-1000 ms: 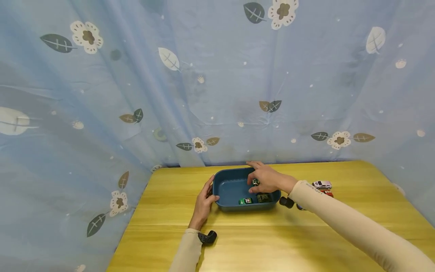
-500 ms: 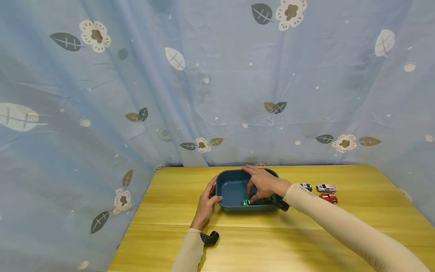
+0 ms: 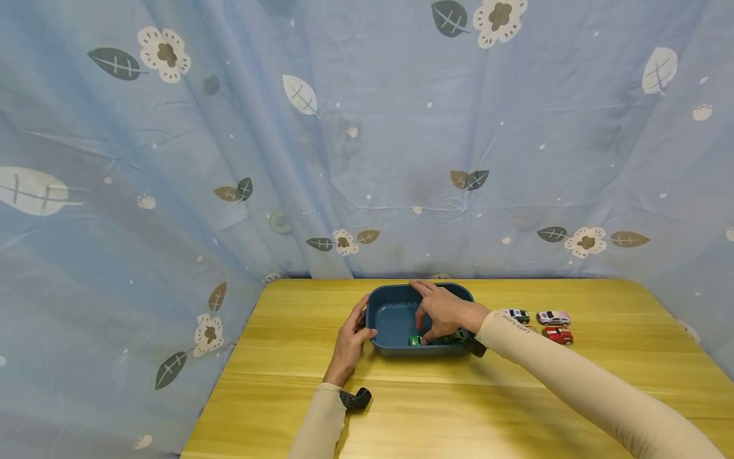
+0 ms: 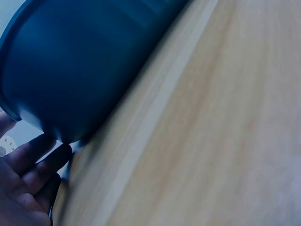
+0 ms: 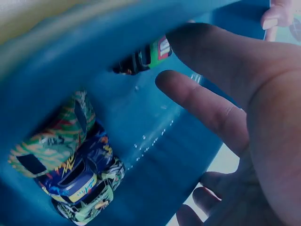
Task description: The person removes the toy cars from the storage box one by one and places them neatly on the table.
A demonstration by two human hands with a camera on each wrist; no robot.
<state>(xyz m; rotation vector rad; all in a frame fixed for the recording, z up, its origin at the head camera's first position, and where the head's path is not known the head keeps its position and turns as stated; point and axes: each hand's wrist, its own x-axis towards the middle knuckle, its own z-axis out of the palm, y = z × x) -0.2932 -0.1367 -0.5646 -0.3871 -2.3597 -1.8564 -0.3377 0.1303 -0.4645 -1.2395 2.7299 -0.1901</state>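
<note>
The right hand's (image 3: 444, 312) grip hangs apart, holding nothing, inside the bin (image 3: 390, 315), the green car (image 3: 415, 341) just below its fingertips.

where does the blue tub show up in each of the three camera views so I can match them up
Head: the blue tub sits mid-table, between the left hand and right hand.
Left wrist: its outer wall fills the upper left, above the left hand's fingers.
Right wrist: its inside fills the frame, toy cars at lower left.
Shared landmark: the wooden table, also seen in the left wrist view.
</note>
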